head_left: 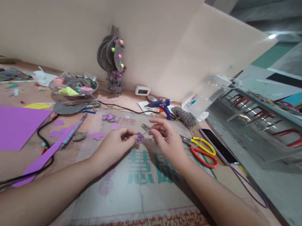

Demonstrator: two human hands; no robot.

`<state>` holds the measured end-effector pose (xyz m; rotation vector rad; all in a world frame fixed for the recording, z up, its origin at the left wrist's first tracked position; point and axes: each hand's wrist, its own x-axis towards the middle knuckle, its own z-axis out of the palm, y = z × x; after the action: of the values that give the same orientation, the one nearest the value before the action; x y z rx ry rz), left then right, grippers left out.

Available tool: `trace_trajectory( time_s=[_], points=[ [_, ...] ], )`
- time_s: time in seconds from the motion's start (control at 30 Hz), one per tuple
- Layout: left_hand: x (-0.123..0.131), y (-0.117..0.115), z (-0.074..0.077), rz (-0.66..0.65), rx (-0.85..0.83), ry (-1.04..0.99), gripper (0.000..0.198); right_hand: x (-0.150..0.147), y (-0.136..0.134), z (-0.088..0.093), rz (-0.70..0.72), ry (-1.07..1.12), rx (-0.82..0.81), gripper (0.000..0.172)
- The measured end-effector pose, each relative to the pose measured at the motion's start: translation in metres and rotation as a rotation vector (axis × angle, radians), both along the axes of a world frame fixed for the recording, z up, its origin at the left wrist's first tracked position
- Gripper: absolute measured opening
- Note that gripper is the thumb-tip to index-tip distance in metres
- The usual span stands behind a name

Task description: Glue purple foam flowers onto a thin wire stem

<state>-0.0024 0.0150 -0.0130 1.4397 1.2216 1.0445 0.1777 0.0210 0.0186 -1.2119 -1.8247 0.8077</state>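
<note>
My left hand (117,142) pinches a small purple foam flower (140,137) between thumb and fingers. My right hand (166,137) is closed in a pinch just to the right of the flower, on something thin that I cannot make out. Both hands hover over a printed sheet (142,185) with green characters. Other purple foam flower pieces (109,117) lie just beyond the hands. Small metal pliers (146,127) lie behind the right fingers.
A blue glue gun (162,106) with a black cord (41,129), yellow and red scissors (203,150), a phone (220,146), twine (185,117), a purple foam sheet (3,126), a pen (73,131), a bowl of scraps (73,87), a clear bottle (205,96), a grey ornament (113,60).
</note>
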Motion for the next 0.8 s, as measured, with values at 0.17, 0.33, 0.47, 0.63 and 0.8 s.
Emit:
trace_trajectory(
  time_s=[0.17,0.33,0.47,0.63,0.8],
  points=[
    [0.0,0.0,0.0,-0.073,-0.08,-0.078,0.02,0.0,0.007,-0.005,0.034,-0.036,0.046,0.027],
    [0.0,-0.002,0.003,-0.1,-0.104,-0.069,0.022,0.018,0.023,0.012,0.149,-0.103,-0.09,0.033],
    [0.001,-0.004,0.008,-0.079,-0.07,-0.03,0.021,0.052,0.041,0.027,-0.101,-0.193,0.009,0.02],
    [0.001,-0.005,0.011,-0.051,-0.017,0.021,0.02,0.085,0.077,0.012,-0.331,-0.31,0.12,0.035],
    [0.001,-0.005,0.01,-0.07,-0.045,-0.004,0.02,0.086,0.119,-0.005,-0.302,-0.312,0.081,0.044]
  ],
)
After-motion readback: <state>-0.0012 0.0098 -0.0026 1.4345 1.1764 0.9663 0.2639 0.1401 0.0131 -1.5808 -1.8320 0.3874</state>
